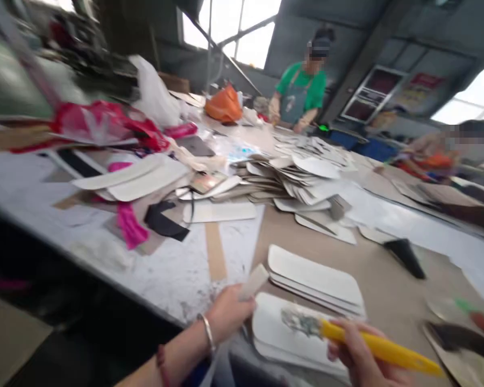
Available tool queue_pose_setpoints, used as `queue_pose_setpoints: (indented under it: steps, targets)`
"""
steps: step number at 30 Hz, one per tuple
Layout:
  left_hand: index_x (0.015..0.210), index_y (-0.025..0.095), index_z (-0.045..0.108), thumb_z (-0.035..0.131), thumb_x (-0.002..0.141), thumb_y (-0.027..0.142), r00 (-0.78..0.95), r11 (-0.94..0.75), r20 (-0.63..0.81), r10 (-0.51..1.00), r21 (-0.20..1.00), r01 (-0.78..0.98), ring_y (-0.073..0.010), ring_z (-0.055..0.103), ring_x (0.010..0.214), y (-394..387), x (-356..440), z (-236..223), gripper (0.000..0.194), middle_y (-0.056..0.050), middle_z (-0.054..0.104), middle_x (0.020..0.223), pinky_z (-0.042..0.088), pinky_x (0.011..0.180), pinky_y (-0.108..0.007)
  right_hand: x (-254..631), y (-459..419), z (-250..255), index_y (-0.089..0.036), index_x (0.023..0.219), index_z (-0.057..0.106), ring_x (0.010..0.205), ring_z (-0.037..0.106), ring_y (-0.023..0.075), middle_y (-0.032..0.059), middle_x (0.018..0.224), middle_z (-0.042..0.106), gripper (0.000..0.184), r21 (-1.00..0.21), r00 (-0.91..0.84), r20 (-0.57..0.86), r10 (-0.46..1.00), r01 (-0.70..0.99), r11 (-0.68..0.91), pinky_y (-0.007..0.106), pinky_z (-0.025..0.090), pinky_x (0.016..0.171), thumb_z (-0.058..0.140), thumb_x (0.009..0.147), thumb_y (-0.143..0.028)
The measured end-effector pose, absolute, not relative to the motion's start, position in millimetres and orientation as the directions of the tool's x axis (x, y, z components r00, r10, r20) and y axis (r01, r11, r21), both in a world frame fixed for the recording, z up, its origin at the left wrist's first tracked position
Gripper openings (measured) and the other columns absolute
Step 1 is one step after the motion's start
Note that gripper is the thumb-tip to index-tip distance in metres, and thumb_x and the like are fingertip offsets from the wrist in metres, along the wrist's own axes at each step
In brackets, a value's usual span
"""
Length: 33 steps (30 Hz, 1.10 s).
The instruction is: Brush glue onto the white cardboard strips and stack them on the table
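Note:
My right hand (361, 349) grips a brush by its yellow handle (401, 355). The brush's worn, glue-crusted head (300, 321) is over the near stack of white rounded panels (272, 328); whether it touches them I cannot tell. Between the fingers of my left hand (228, 310) is a small white strip (255, 282), just left of the panels. A second stack of white panels (317, 277) lies right behind the near one, its sheets slightly fanned out.
A big heap of white panels (282, 180) spreads across the table (173, 274). Black scraps (167, 220), pink cloth (131, 228) and plastic bags (153, 94) lie to the left. At right are a black piece (405, 255) and a dark tool (463, 338). Two people work farther back.

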<state>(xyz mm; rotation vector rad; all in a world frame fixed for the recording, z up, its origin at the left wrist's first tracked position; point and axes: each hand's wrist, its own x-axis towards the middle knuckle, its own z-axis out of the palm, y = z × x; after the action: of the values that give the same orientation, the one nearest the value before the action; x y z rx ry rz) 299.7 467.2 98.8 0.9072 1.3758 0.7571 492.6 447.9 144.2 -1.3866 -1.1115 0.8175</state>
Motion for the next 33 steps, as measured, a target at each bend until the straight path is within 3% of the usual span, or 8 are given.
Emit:
queue_pose_setpoints:
  steps: [4,11,21,28,33]
  targets:
    - [0.071,0.017,0.049,0.053,0.074,0.024,0.152,0.503,-0.505,0.850,0.863,0.052,-0.0065,0.030,0.039,471,301,95,0.009,0.009,0.039,0.047,0.021,0.037,-0.020,495,435,142,-0.016,0.083,0.061,0.054,0.056,0.0132,-0.0016,0.057,0.060,0.034,-0.985,0.375,-0.073,0.924,0.116,-0.125,0.024,0.049,0.056,0.068,0.072,-0.047]
    - [0.074,0.016,0.052,0.055,0.060,0.044,0.126,0.552,-0.554,0.823,0.832,0.052,-0.0080,0.031,0.042,469,295,105,0.031,0.009,0.040,0.047,0.021,0.039,-0.021,470,436,145,-0.018,0.079,0.059,0.049,0.056,0.0127,-0.0026,0.052,0.059,0.031,-0.973,0.374,-0.128,0.919,0.135,-0.190,0.022,0.048,0.051,0.067,0.071,-0.047]
    - [0.071,0.017,0.053,0.057,0.061,0.045,0.161,0.570,-0.567,0.807,0.821,0.036,-0.0087,0.032,0.045,469,292,99,0.030,0.007,0.042,0.051,0.020,0.043,-0.022,460,433,150,-0.019,0.079,0.059,0.050,0.057,0.0153,-0.0008,0.055,0.059,0.029,-0.949,0.370,-0.140,0.918,0.213,-0.231,0.025,0.050,0.049,0.063,0.074,-0.047]
    - [0.073,0.016,0.054,0.058,0.062,0.042,0.164,0.575,-0.574,0.802,0.817,0.043,-0.0088,0.031,0.044,468,291,98,0.028,0.007,0.042,0.051,0.021,0.042,-0.022,460,431,151,-0.019,0.076,0.060,0.048,0.055,0.0139,-0.0013,0.055,0.056,0.026,-0.950,0.429,-0.050,0.902,0.259,-0.176,0.023,0.048,0.046,0.065,0.073,-0.045]
    - [0.072,0.017,0.054,0.058,0.064,0.044,0.152,0.564,-0.566,0.810,0.823,0.063,-0.0089,0.029,0.044,467,291,96,0.029,0.007,0.041,0.050,0.020,0.042,-0.023,456,432,144,-0.019,0.077,0.063,0.050,0.055,0.0134,0.0004,0.061,0.058,0.020,-0.953,0.344,0.010,0.939,0.288,-0.095,0.024,0.047,0.048,0.061,0.078,-0.039]
